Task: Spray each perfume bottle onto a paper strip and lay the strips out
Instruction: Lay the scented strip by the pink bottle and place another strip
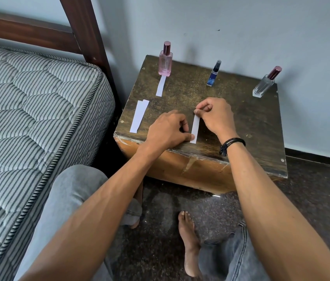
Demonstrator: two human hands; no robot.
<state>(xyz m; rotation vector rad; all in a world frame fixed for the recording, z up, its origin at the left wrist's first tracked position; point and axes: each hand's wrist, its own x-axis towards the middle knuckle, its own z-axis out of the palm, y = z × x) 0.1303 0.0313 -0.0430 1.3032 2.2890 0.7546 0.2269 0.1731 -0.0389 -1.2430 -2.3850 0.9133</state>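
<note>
Three perfume bottles stand along the back of a worn wooden table (251, 122): a pink bottle (165, 61) at the left, a small blue bottle (213, 75) in the middle, a clear bottle (265, 84) with a maroon cap at the right. One white strip (161, 86) lies just in front of the pink bottle. A small stack of strips (139, 116) lies at the table's left. Near the front edge another paper strip (195, 128) is held at both ends: my left hand (168, 130) pinches its near end, my right hand (215, 114) pinches its far end.
A striped mattress (28, 118) on a dark wooden bed frame (85, 31) stands close at the left. The table sits in a wall corner. My knees and bare feet (188, 240) are on the dark speckled floor below the table.
</note>
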